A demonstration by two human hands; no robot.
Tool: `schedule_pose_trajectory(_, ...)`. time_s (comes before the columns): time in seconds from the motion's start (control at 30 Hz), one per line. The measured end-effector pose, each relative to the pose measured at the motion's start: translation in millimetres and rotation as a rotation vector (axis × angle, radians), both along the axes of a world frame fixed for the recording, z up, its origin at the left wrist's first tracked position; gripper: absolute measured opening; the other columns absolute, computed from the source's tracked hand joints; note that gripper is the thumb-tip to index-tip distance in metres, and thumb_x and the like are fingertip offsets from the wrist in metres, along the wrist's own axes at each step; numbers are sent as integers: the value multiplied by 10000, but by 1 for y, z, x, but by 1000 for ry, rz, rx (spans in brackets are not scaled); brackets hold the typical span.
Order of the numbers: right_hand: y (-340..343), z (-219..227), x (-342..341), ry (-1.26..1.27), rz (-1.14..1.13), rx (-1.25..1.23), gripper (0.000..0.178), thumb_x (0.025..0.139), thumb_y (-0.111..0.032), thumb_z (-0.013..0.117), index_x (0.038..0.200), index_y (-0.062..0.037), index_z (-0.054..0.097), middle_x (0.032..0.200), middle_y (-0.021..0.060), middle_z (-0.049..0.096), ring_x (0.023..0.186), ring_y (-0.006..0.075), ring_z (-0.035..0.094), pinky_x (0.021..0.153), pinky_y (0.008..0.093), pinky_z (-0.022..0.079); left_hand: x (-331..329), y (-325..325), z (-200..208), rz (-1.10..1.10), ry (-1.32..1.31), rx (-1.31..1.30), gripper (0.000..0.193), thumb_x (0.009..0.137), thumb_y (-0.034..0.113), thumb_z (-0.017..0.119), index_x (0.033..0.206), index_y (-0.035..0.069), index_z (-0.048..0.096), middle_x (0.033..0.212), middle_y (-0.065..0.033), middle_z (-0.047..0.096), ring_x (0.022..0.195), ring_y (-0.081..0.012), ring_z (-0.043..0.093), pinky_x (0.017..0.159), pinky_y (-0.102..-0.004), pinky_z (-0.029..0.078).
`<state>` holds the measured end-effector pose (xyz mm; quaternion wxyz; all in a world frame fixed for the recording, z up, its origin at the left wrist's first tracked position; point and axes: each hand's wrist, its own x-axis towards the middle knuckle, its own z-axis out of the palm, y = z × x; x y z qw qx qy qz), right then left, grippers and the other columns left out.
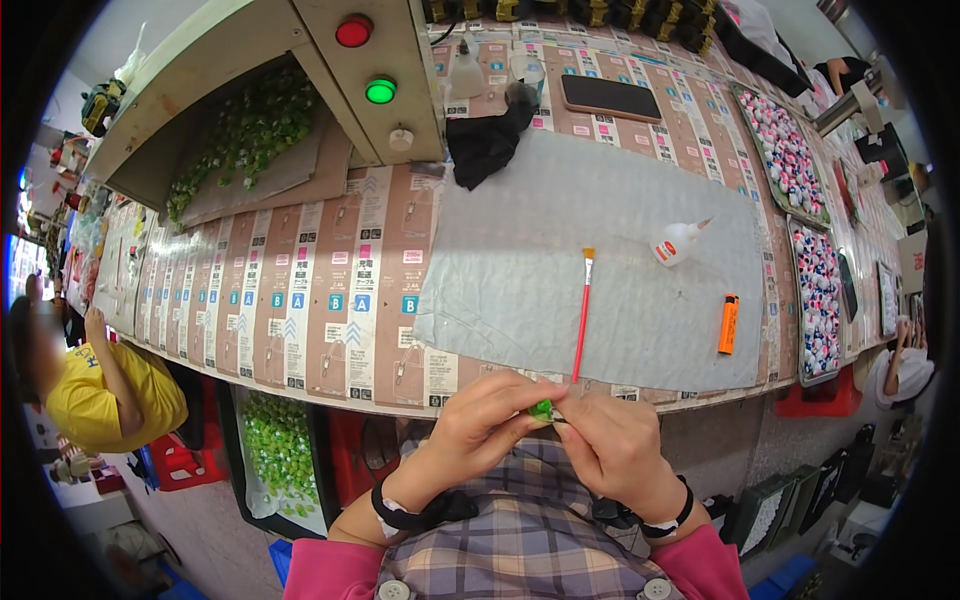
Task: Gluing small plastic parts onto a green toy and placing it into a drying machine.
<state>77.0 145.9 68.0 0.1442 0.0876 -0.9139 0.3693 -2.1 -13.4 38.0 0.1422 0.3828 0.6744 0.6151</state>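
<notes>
Close to my body, at the table's near edge, both hands meet fingertip to fingertip. My left hand (478, 428) pinches a small bright green piece (541, 410), too small to tell its exact kind. My right hand (617, 440) is closed against the same spot, where a thin dark bit shows by the thumb; its fingers hide most of what they grip. Just beyond the hands lies a paintbrush (582, 320) with a red handle and tan bristles. To the right are a white squeeze bottle (683, 242) with a pointed nozzle, lying tilted, and an orange stick-like object (729, 324).
A grey sheet (500, 260) covers part of the table. At the back left stands a metal machine (370, 90) with green pieces inside. Trays of colourful balls (816, 300) line the right. A phone (611, 98) and black cloth (487, 145) lie behind. A person (115, 395) sits left.
</notes>
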Motion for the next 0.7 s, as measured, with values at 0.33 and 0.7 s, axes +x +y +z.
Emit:
schedule_pose_trajectory(0.33, 1, -2, 1, 15, 4, 2, 279, 740, -65, 614, 1012, -2, 603, 608, 60, 506, 501, 199, 518, 455, 304, 402, 0, 0, 0, 3, 24, -8, 373, 747, -8, 623, 1113, 59, 598, 866, -104, 596, 766, -225, 578, 658, -302, 463)
schedule_pose_trajectory(0.7, 1, -2, -1, 16, 12, -10, 263, 749, -69, 610, 1003, -1, 605, 606, 60, 505, 499, 201, 518, 456, 307, 402, 0, -1, 1, 5, 20, -10, 380, 739, -17, 623, 1111, 56, 599, 859, -103, 595, 751, -220, 577, 648, -296, 461)
